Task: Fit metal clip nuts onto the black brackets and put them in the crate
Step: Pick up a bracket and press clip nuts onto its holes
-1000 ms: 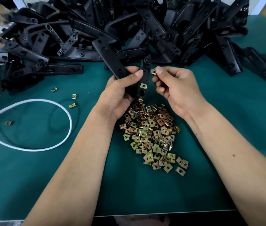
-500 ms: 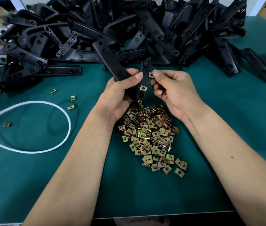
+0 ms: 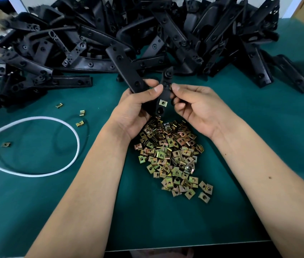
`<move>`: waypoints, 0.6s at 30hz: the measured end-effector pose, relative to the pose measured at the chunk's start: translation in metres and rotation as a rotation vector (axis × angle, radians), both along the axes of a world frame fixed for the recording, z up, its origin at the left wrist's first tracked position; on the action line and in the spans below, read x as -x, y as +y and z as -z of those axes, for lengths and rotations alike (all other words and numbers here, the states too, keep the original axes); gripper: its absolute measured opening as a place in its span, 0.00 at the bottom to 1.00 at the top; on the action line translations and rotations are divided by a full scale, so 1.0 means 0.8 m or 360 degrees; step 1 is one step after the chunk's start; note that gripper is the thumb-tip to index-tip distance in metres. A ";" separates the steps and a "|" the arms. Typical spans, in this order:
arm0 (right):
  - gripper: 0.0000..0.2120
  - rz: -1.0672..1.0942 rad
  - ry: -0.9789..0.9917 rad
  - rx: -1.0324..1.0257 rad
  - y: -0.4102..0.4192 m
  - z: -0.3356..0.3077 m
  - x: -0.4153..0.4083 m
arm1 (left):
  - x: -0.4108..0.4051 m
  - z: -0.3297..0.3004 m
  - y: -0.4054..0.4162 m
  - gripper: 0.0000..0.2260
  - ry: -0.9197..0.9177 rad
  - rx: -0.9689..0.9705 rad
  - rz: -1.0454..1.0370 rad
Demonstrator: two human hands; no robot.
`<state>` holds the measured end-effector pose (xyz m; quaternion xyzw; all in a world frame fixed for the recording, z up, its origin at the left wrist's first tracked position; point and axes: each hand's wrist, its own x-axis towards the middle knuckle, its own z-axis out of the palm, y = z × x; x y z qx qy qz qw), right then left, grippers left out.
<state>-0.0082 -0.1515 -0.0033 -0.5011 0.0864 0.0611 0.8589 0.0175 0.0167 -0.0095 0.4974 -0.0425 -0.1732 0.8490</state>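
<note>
**Black bracket held over the brass-coloured pile**

Black bracket sits gripped in the left hand, one clip nut already on it. Right hand pinches another clip nut against the bracket's edge. Loose nuts lie heaped on the green surface just below; more brackets are piled behind.

A black V-shaped bracket is held above the green counter, its 2 arms rising away from the viewer. 1 gold clip nut already sits on its right arm; another clip nut touches that arm's edge higher up. A heap of brass-coloured clip nuts lies beneath, with 4 strays left. More black brackets are piled behind.
</note>
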 end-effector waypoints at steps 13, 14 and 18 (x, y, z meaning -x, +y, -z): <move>0.06 0.0029 -0.0017 0.0215 -0.001 -0.004 0.004 | 0.001 -0.001 0.000 0.08 -0.0011 -0.0015 0.0008; 0.06 0.0044 -0.0041 0.0251 -0.001 -0.004 0.005 | 0.001 -0.001 -0.001 0.08 -0.0012 -0.0014 0.0008; 0.07 0.0116 -0.0125 0.0396 0.001 -0.004 0.007 | 0.001 -0.002 0.000 0.08 -0.0018 -0.0031 0.0002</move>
